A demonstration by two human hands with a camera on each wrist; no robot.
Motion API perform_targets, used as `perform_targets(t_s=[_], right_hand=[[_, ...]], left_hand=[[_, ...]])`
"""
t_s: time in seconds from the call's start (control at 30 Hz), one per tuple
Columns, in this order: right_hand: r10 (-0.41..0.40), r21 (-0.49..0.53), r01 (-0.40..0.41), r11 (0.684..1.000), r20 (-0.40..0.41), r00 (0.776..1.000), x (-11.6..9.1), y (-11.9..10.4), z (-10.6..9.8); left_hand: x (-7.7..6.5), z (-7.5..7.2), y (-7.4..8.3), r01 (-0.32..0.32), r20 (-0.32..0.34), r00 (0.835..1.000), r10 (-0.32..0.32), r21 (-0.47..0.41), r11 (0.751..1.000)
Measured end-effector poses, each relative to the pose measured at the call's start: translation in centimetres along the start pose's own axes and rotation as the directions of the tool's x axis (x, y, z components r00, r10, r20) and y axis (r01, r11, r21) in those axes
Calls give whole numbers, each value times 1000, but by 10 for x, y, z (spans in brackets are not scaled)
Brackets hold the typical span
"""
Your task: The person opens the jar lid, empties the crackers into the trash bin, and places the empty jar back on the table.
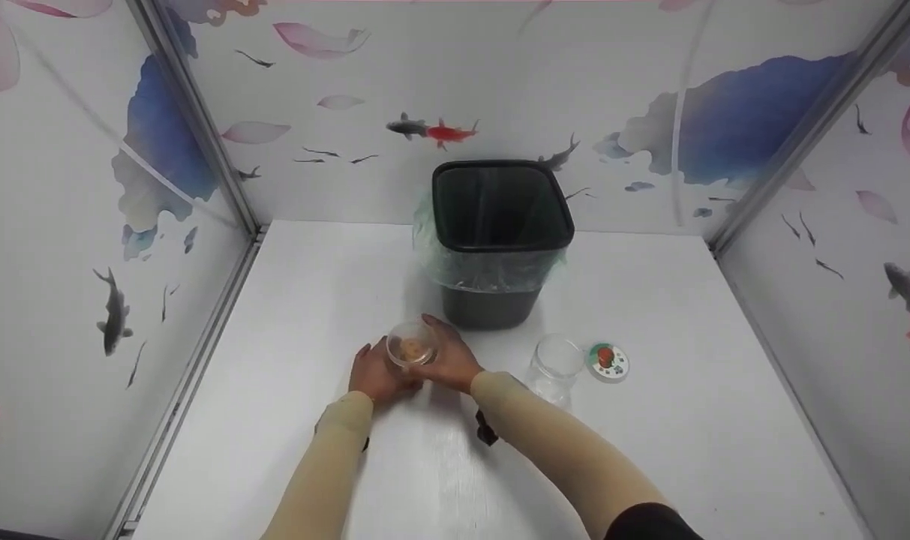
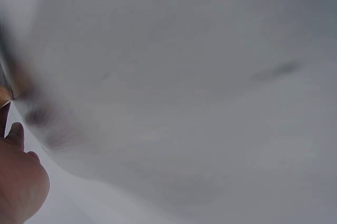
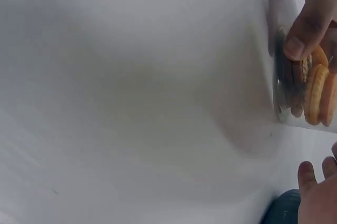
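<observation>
In the head view, both hands are at a clear jar (image 1: pixel 412 344) left of centre, in front of the bin. My left hand (image 1: pixel 380 373) grips its left side. My right hand (image 1: pixel 455 360) holds it from the right, thumb across the near side and fingers toward the far rim. Orange-brown sandwich cookies (image 3: pixel 316 95) lie inside the jar. In the right wrist view a thumb (image 3: pixel 304 40) presses on the jar's wall, and other fingertips stand apart from its lower part. Only a sliver of the jar shows in the left wrist view, beside a hand (image 2: pixel 21 182).
A black bin (image 1: pixel 492 307) with a clear liner stands behind the hands. Right of them are a second clear jar (image 1: pixel 556 367) and a round white disc (image 1: pixel 609 362) with a red and green print. Patterned panels enclose the white table (image 1: pixel 334 277) at the back and sides.
</observation>
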State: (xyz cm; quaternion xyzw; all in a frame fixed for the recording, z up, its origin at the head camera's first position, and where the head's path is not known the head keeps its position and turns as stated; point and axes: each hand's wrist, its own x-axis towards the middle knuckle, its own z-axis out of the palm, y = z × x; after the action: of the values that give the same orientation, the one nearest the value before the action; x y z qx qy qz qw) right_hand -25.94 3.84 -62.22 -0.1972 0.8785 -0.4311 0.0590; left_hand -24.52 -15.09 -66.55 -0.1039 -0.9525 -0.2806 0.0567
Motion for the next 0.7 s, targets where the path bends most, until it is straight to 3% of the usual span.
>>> perform_targets(t_s=[0.33,0.7], right_hand=[[11,97,-5,995,-57,998,-1,-6,12],[-48,132,42,990,49,998,9,1,-2]], left_hand=[[0,-4,1,-4,1,1000,4,17,1000],[-1,0,2,15,9,1000,-15,20,1000]])
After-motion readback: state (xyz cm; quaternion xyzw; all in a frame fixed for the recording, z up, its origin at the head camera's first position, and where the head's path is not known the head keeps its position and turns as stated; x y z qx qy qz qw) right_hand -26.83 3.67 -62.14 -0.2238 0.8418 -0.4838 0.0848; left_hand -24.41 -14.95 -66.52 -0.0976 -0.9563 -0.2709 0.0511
